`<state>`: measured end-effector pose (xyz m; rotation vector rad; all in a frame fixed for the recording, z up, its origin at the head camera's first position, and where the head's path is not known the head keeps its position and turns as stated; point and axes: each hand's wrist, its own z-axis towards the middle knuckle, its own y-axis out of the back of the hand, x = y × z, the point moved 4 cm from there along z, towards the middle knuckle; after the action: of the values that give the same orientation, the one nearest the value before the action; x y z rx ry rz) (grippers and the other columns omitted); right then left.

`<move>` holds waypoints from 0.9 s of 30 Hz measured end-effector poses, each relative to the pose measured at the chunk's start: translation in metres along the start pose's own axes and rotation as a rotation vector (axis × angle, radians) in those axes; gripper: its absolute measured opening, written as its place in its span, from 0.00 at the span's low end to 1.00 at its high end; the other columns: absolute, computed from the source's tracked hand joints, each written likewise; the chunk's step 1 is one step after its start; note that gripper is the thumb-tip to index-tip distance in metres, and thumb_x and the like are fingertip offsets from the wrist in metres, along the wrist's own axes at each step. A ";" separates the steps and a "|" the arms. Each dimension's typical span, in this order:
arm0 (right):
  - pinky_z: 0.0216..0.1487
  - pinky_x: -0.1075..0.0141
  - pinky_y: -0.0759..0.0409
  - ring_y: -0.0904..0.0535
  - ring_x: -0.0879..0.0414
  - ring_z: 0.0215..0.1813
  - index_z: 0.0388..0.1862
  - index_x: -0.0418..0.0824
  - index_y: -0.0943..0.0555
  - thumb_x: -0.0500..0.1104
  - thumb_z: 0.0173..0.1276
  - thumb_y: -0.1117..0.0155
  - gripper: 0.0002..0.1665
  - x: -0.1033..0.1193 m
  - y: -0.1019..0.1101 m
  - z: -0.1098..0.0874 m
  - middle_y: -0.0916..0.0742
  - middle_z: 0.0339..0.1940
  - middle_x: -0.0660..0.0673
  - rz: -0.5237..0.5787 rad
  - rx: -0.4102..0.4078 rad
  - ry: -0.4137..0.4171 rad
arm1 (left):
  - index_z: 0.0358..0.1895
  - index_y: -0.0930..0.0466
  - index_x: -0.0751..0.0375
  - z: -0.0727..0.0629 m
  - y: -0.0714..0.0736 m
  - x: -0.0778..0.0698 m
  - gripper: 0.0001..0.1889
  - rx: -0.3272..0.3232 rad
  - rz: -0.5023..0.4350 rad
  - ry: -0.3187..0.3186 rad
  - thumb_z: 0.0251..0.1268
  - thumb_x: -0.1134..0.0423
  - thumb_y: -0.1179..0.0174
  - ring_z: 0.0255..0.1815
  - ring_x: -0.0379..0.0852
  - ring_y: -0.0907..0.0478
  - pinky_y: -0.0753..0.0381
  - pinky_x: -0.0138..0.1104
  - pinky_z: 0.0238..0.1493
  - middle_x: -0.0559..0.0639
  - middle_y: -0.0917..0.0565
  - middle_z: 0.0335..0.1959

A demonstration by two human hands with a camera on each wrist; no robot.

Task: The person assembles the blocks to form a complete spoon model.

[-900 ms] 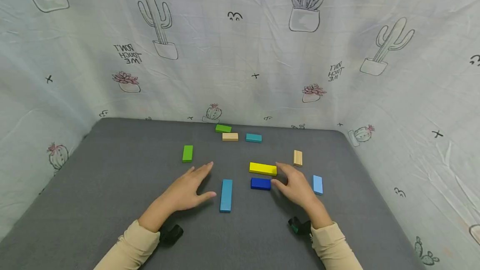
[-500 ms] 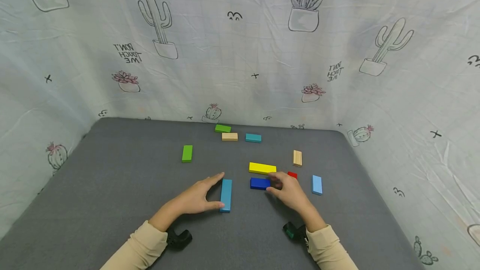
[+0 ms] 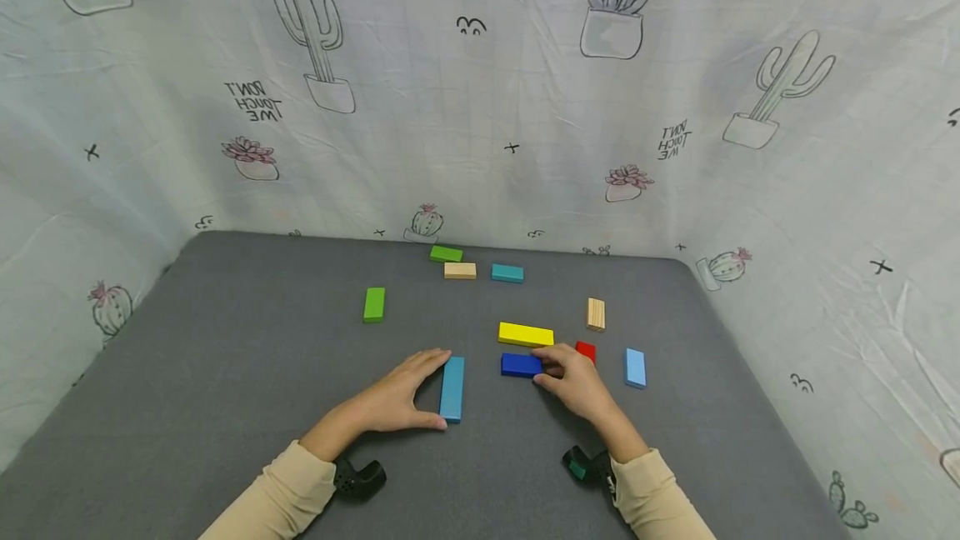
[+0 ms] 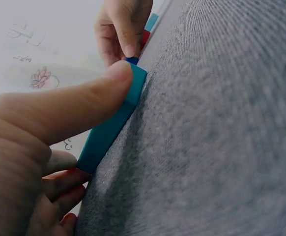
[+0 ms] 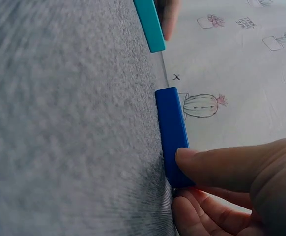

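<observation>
My left hand (image 3: 401, 397) spans a long light-blue block (image 3: 452, 390), thumb at its near end and fingertips at its far end. In the left wrist view the thumb presses on one end of this block (image 4: 111, 123) while the fingers reach its other end. With thumb and fingers, my right hand (image 3: 573, 377) pinches the right end of a dark blue block (image 3: 519, 365). The right wrist view has the thumb on the face of the dark blue block (image 5: 171, 132), fingers curled behind. Both blocks lie on the grey table.
Just beyond the dark blue block lies a yellow block (image 3: 527, 334). A red block (image 3: 587, 351) is partly hidden behind my right hand. Around them lie a pale blue block (image 3: 634, 368), a wooden block (image 3: 596, 314), a green block (image 3: 374, 305) and several farther back.
My left hand has moved right from beside the light-blue block and taken its ends. My right hand has shifted left onto the dark blue block, uncovering the red block. The blocks stay put.
</observation>
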<state>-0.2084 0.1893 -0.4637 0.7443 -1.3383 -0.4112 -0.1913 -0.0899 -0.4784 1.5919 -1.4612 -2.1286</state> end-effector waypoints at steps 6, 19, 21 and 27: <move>0.44 0.62 0.16 0.17 0.53 0.43 0.50 0.37 0.17 0.33 0.58 0.31 0.19 -0.001 -0.001 0.000 0.17 0.48 0.42 -0.016 -0.030 -0.007 | 0.75 0.49 0.59 0.000 -0.001 0.001 0.52 -0.013 0.009 0.003 0.50 0.39 0.33 0.74 0.61 0.48 0.43 0.60 0.68 0.59 0.43 0.74; 0.45 0.63 0.16 0.16 0.55 0.42 0.46 0.41 0.16 0.33 0.55 0.29 0.18 0.001 -0.003 -0.001 0.15 0.45 0.45 0.010 -0.062 -0.020 | 0.73 0.43 0.58 -0.001 -0.001 0.000 0.51 -0.075 -0.009 -0.020 0.48 0.41 0.30 0.72 0.59 0.41 0.38 0.59 0.65 0.56 0.37 0.71; 0.45 0.63 0.16 0.16 0.54 0.42 0.46 0.41 0.16 0.33 0.55 0.28 0.18 0.002 -0.002 -0.001 0.15 0.45 0.45 0.016 -0.068 -0.020 | 0.73 0.43 0.58 -0.001 -0.001 0.000 0.51 -0.085 -0.004 -0.023 0.47 0.42 0.29 0.71 0.59 0.40 0.36 0.58 0.65 0.56 0.36 0.70; 0.45 0.61 0.16 0.16 0.53 0.44 0.45 0.41 0.16 0.34 0.53 0.27 0.19 0.005 -0.001 0.000 0.14 0.44 0.45 0.024 -0.098 -0.019 | 0.72 0.42 0.58 -0.001 -0.001 -0.004 0.50 -0.093 -0.012 -0.026 0.46 0.41 0.29 0.70 0.57 0.38 0.34 0.56 0.64 0.54 0.35 0.70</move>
<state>-0.2078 0.1857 -0.4607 0.6443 -1.3343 -0.4622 -0.1882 -0.0878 -0.4760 1.5496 -1.3420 -2.1975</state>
